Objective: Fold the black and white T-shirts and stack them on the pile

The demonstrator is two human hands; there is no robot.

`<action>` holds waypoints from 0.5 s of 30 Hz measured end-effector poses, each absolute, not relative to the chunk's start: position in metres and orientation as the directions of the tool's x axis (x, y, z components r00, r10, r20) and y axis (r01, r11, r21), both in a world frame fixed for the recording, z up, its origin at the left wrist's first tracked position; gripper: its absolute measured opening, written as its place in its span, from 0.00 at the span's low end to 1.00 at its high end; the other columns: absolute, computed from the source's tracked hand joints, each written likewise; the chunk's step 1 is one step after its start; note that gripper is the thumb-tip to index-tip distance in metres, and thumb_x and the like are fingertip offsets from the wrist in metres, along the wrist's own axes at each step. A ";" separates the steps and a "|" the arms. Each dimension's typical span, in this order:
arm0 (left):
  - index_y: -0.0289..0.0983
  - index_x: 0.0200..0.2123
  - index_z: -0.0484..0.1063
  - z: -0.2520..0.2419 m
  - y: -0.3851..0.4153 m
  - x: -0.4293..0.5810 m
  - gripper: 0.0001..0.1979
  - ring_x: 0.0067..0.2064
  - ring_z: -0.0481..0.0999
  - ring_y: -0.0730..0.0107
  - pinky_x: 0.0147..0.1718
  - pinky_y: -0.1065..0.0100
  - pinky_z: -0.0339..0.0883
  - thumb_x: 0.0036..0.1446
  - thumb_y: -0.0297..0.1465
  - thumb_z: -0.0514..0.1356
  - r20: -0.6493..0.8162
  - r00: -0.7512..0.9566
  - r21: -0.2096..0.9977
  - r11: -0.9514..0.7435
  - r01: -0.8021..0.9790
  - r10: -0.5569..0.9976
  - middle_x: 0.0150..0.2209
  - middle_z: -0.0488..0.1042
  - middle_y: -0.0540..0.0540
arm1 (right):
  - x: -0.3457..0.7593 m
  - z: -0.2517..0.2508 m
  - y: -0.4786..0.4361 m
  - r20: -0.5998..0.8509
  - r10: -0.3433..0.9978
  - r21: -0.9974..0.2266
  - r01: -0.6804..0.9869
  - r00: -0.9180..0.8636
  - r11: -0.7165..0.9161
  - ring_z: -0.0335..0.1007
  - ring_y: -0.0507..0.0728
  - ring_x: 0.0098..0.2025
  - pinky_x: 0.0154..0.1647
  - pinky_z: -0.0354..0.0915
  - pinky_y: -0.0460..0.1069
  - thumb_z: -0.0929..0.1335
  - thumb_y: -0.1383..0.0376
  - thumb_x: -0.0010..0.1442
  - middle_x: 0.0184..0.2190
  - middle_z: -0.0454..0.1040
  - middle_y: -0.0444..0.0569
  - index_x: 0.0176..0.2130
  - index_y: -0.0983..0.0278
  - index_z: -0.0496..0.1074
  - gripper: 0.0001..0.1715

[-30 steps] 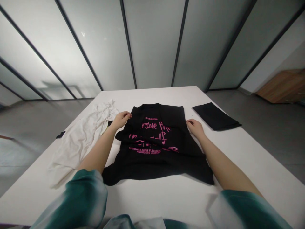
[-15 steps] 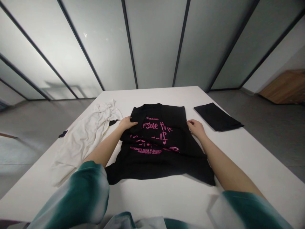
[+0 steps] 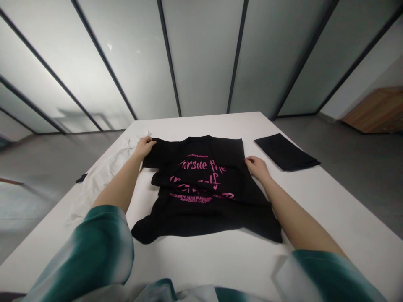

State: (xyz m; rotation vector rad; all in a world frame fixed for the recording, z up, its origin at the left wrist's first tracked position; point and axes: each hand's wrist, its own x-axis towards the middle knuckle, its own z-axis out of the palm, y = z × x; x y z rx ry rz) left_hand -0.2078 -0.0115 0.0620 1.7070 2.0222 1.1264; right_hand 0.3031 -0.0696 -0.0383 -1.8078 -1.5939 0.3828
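A black T-shirt [image 3: 201,218] with pink lettering lies across the middle of the table, its collar end away from me and its body rumpled in cross folds. My left hand [image 3: 145,147] pinches the outer corner of the sleeve on the left, which is spread out sideways. On the opposite side, my right hand [image 3: 256,166] has its fingers closed at the shirt's edge, just below the upper right corner. The sleeve on the right does not show spread out.
A crumpled white garment [image 3: 103,172] lies along the table's left side, partly behind my left arm. Folded black cloth [image 3: 286,152] rests at the right. The white table [image 3: 317,201] stands before frosted glass panels [image 3: 204,58].
My left hand has moved left and away from me, drawing the left sleeve out flat over part of the white garment. My right hand stays at the shirt's right edge.
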 end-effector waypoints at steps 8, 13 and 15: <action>0.40 0.29 0.65 0.078 -0.014 -0.219 0.10 0.51 0.70 0.57 0.53 0.55 0.64 0.48 0.38 0.61 0.419 -0.199 0.707 -0.180 0.684 0.886 0.43 0.71 0.44 | 0.302 -0.039 -0.069 0.213 0.957 -0.653 0.757 0.196 -0.010 0.74 0.59 0.36 0.40 0.66 0.51 0.64 0.61 0.56 0.33 0.80 0.52 0.37 0.64 0.79 0.17; 0.40 0.33 0.63 0.089 -0.013 -0.213 0.10 0.33 0.73 0.63 0.35 0.63 0.69 0.53 0.40 0.56 0.249 -0.206 0.851 -0.113 0.512 0.946 0.28 0.71 0.49 | 0.303 -0.040 -0.069 0.220 0.957 -0.648 0.762 0.189 -0.001 0.74 0.59 0.36 0.40 0.66 0.51 0.63 0.61 0.56 0.33 0.80 0.51 0.37 0.63 0.79 0.17; 0.40 0.35 0.65 0.099 -0.015 -0.213 0.10 0.34 0.74 0.62 0.36 0.62 0.69 0.54 0.40 0.56 0.317 -0.193 0.744 -0.117 0.657 0.928 0.29 0.72 0.48 | 0.303 -0.039 -0.069 0.218 0.959 -0.655 0.756 0.182 0.006 0.74 0.59 0.36 0.39 0.66 0.50 0.63 0.60 0.56 0.32 0.80 0.50 0.37 0.62 0.79 0.16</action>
